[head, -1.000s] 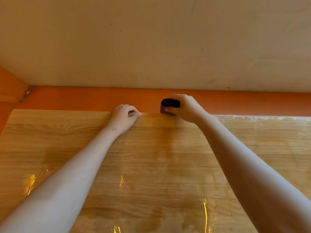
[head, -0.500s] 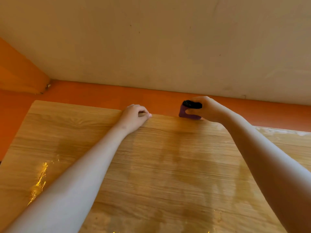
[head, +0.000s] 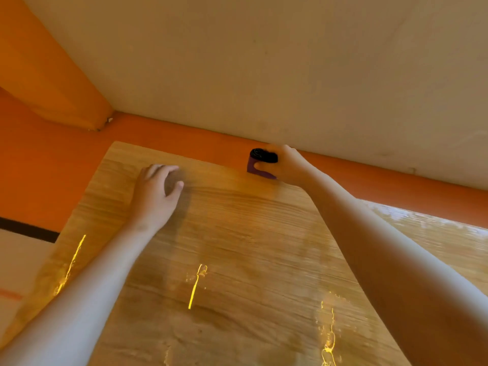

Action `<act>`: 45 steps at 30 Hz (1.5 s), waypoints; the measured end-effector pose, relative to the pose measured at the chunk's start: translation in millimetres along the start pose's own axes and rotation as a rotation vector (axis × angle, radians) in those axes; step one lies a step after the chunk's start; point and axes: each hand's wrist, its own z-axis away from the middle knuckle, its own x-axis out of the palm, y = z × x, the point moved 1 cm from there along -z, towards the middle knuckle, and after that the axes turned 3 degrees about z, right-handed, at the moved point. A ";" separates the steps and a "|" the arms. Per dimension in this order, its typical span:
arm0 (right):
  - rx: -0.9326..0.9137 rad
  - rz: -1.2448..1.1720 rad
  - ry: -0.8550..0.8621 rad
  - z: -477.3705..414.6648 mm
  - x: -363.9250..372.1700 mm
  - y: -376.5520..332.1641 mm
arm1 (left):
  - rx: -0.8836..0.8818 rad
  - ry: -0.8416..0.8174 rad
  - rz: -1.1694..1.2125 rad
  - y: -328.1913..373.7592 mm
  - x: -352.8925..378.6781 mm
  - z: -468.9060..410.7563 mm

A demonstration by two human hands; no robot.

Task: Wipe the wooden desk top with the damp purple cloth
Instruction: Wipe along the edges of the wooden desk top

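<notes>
1. Head view, what's new: the left hand (head: 155, 191) has let go of the far edge it was hooked over a second ago. It now sits further left and back on the counter (head: 237, 247), fingers loosely bent, holding nothing.
2. The right hand (head: 286, 165) hasn't budged from the far edge. It keeps its fingers wrapped round the purple cloth (head: 257, 171), thumb on the front, with a black piece (head: 264, 155) on top that I can't identify.
3. The cloth sits right on the counter's back edge, against the orange band (head: 184, 143) under the pale wall (head: 264, 75).
4. My read: the brace is off and the back-edge pass is in progress, with the left far corner probably next.
5. Surfaces: the counter is pale wood with long straight grain, smooth and glossy. Wet streaks (head: 196, 286) flash bright yellow near us, so the front looks already wiped.
6. A whitish patch (head: 412, 217) along the right back edge looks like residue left to do. The cloth is soft and bunched into a small pad.
</notes>
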 end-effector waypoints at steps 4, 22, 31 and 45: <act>-0.042 -0.004 0.006 -27.4 25.2 -43.6 | -0.049 0.061 -0.124 -49.9 -27.0 11.6; -0.036 0.024 0.041 -76.3 69.9 -108.9 | -0.004 0.033 -0.099 -81.6 -22.3 13.3; -0.162 0.029 0.007 -131.3 112.5 -174.5 | -0.136 0.325 0.297 -154.5 -76.7 58.9; -0.237 -0.108 -0.077 -171.9 149.7 -224.8 | -0.351 0.167 0.476 -195.2 -72.2 84.2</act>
